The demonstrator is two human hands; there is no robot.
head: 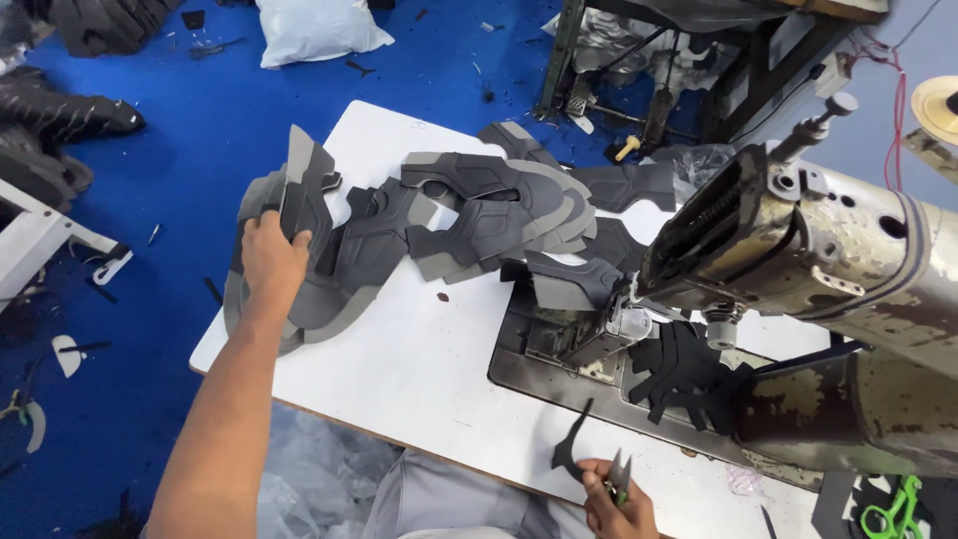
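Observation:
My left hand (271, 258) reaches out over the far left of the white table (419, 369) and grips a grey cut piece (304, 185) standing up from a pile of grey and dark shoe-upper pieces (469, 215). My right hand (614, 504) sits at the table's near edge, holding small thread snips (619, 477) and a thin black curved piece (572, 446). A worn metal sewing machine (828, 260) stands to the right, with a grey piece (574, 282) lying by its needle area.
A black slotted piece (684, 374) lies under the machine arm. The blue floor (170, 130) holds scraps, a white bag (314, 30) and dark material heaps (60, 120). A metal stand (639, 60) is behind the table. Green-handled scissors (893, 509) lie at the lower right.

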